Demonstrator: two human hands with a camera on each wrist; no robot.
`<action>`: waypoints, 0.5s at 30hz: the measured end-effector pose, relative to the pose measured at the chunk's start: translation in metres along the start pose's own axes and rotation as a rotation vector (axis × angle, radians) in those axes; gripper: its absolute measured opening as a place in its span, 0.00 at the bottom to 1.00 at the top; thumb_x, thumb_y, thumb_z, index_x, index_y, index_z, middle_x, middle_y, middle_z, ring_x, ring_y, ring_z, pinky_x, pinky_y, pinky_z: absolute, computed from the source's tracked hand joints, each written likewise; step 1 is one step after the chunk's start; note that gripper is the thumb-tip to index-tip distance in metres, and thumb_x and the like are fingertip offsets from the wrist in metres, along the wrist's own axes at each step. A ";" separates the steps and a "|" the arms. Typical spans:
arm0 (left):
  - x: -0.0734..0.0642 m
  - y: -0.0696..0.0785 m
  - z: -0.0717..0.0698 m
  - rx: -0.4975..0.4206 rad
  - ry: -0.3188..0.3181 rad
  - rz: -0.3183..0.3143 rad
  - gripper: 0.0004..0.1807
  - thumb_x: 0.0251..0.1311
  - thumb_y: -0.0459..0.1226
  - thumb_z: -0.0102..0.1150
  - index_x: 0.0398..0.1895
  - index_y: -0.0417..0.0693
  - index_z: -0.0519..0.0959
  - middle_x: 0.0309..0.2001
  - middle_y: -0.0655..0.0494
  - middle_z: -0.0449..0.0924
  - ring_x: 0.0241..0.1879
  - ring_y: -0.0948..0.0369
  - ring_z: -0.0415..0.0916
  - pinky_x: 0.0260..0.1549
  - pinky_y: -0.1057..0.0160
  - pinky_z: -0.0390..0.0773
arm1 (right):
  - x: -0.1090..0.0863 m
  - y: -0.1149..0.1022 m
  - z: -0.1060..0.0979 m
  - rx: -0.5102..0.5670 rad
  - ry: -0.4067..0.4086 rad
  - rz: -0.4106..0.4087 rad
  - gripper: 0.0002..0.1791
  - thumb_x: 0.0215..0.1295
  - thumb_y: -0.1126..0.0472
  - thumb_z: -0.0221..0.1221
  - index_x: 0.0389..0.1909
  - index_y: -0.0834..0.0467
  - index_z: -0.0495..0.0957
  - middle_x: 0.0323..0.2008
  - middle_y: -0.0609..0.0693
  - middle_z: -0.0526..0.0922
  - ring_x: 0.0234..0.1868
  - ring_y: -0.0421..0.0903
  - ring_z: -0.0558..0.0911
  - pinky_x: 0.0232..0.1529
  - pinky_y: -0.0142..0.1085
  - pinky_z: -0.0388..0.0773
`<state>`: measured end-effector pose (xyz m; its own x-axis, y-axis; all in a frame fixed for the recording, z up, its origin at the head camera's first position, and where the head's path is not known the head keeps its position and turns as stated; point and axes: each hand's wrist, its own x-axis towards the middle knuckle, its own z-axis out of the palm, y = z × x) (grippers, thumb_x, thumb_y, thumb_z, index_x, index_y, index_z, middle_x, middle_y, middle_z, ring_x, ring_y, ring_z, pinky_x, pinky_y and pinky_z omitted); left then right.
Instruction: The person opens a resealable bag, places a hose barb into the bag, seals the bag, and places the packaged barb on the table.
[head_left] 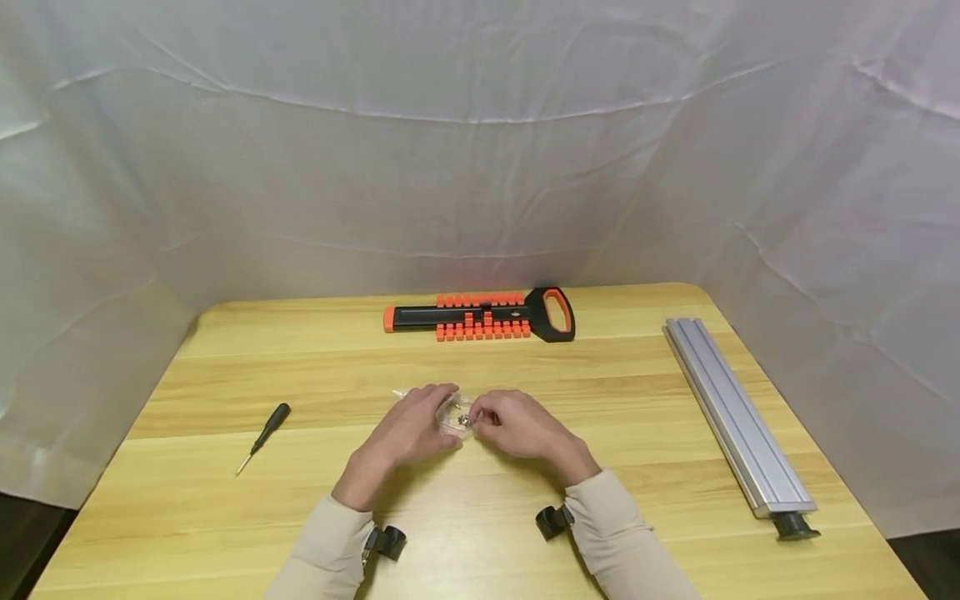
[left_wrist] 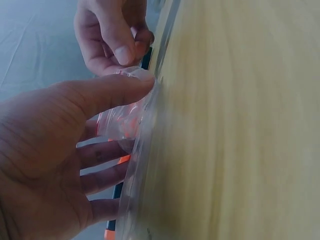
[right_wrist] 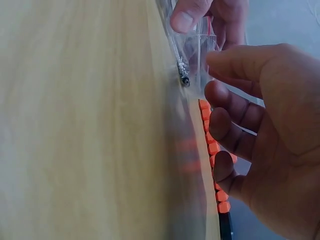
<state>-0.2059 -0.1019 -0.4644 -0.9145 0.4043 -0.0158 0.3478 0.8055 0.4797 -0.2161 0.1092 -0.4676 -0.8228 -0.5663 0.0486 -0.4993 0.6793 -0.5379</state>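
Note:
A small clear plastic container (head_left: 450, 415) stands on the wooden table between the two hands. Several tiny metal parts (right_wrist: 184, 72), perhaps screws, lie inside it. My left hand (head_left: 408, 427) holds the container from the left; in the left wrist view its thumb lies over the near rim, with the fingers on the far side. My right hand (head_left: 519, 423) is at the container's right edge, fingers bent, thumb and forefinger tips close together beside the small parts. Whether anything sits between those tips is hidden. A bit of clear plastic film (head_left: 400, 393) shows beyond the left hand.
A black screwdriver (head_left: 272, 424) lies to the left on the table (head_left: 187, 533). Near the back edge is a black and orange tool (head_left: 420, 317) with a loop handle. A long grey metal bar (head_left: 738, 417) with a black end lies along the right side.

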 end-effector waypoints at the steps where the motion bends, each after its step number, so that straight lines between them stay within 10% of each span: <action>1: 0.000 -0.001 -0.001 0.001 -0.008 0.002 0.43 0.49 0.47 0.71 0.70 0.52 0.65 0.65 0.51 0.71 0.62 0.50 0.70 0.62 0.50 0.70 | 0.000 0.000 0.000 -0.002 0.000 -0.005 0.06 0.64 0.57 0.59 0.40 0.47 0.82 0.29 0.35 0.78 0.30 0.34 0.75 0.35 0.28 0.73; 15: -0.001 -0.005 -0.003 0.024 -0.013 0.051 0.28 0.61 0.31 0.54 0.67 0.48 0.68 0.63 0.51 0.74 0.63 0.50 0.70 0.65 0.52 0.68 | -0.001 -0.005 0.004 0.018 -0.018 -0.062 0.07 0.64 0.55 0.62 0.41 0.48 0.84 0.34 0.35 0.83 0.29 0.33 0.75 0.34 0.26 0.73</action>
<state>-0.2075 -0.1075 -0.4635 -0.8925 0.4511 -0.0034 0.3993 0.7935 0.4593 -0.2121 0.1043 -0.4686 -0.7852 -0.6156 0.0671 -0.5440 0.6339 -0.5497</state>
